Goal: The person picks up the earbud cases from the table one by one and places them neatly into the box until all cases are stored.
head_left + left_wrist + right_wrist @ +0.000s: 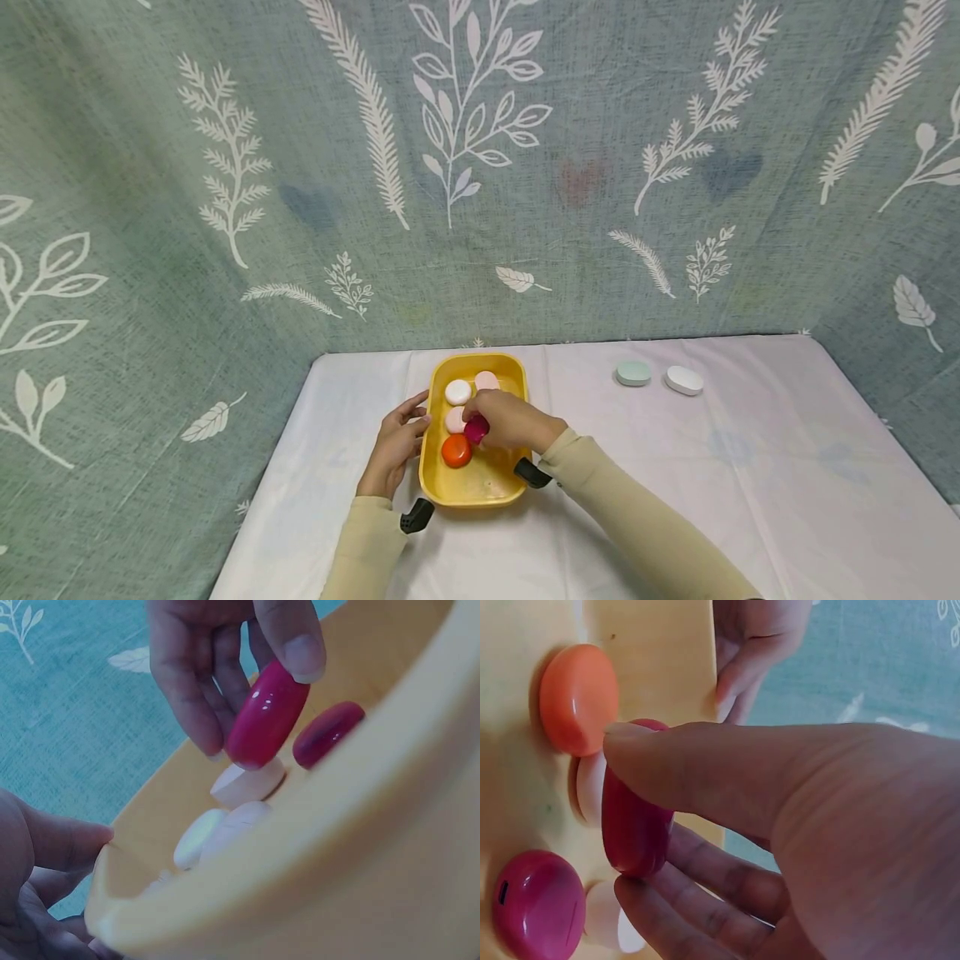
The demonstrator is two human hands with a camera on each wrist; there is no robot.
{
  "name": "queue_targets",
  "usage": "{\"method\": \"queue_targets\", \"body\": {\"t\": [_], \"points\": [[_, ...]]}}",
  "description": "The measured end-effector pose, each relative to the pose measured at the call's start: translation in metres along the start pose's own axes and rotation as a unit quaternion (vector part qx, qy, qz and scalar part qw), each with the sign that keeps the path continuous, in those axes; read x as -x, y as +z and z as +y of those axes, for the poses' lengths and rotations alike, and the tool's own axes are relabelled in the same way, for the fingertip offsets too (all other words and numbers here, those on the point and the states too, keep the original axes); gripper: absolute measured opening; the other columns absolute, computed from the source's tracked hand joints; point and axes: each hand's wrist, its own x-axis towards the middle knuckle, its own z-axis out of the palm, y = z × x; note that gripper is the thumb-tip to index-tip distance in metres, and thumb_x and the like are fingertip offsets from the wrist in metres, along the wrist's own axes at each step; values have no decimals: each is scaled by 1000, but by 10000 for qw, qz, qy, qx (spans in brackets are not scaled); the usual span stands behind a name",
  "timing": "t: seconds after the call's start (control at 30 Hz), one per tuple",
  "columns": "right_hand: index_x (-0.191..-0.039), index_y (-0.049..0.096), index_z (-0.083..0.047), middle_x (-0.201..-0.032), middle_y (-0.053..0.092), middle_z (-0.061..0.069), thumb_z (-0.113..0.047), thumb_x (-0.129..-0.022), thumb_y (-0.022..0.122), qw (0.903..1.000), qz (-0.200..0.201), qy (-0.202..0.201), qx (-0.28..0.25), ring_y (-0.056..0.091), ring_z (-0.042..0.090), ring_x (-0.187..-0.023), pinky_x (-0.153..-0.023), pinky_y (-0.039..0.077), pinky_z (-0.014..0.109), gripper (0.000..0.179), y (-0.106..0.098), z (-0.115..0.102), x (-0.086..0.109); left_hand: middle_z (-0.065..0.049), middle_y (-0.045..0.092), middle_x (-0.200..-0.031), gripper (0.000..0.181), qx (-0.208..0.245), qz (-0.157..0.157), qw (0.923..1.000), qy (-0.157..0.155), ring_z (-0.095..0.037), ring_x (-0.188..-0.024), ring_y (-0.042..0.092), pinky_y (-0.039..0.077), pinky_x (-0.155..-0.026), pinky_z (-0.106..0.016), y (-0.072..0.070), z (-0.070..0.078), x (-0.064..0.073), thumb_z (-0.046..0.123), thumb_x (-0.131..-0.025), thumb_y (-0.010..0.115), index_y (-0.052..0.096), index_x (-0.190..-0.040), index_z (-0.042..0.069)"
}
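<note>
My right hand is over a yellow tray and pinches a glossy magenta pebble-shaped case between thumb and fingertips. The held case stands on edge in the right wrist view. Behind it lies a second magenta case with a small dark slot, hidden by my hand in the head view. The tray also holds an orange case, a white one and pale pink ones. Fingertips of my left hand touch the tray's left side from outside, its fingers loosely extended.
To the right on the white-covered table lie a mint-green oval case and a white oval case. Patterned green cloth hangs behind the table and along both sides.
</note>
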Motion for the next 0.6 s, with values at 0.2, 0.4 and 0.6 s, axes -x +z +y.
{"method": "queue_targets", "body": {"t": [0.2, 0.4, 0.6], "points": [[-110, 76, -1, -106, 73, 8, 6, -81, 85, 10000, -54, -6, 8, 64, 22, -93, -90, 55, 31, 32, 3, 3, -1, -13, 52, -123, 48, 18, -6, 10000, 12, -16, -78, 59, 54, -66, -24, 0, 1, 0, 3, -105, 56, 58, -152, 12], [-114, 75, 1, -111, 74, 11, 6, -82, 86, 9996, -173, 136, -159, 66, 26, -98, -95, 56, 34, 34, 6, 6, -2, -13, 52, -124, 48, -33, -31, 10000, 20, -16, -77, 59, 53, -65, -24, 0, -1, -1, 3, -105, 56, 57, -153, 12], [-116, 74, 3, -117, 73, 16, 8, -85, 81, 9985, -129, 153, -505, 66, 34, -104, -96, 55, 40, 32, 1, 9, 4, -14, 52, -125, 49, -47, -31, 10000, 10, -15, -78, 59, 53, -65, -24, 1, -1, -1, 3, -105, 55, 56, -154, 13]]}}
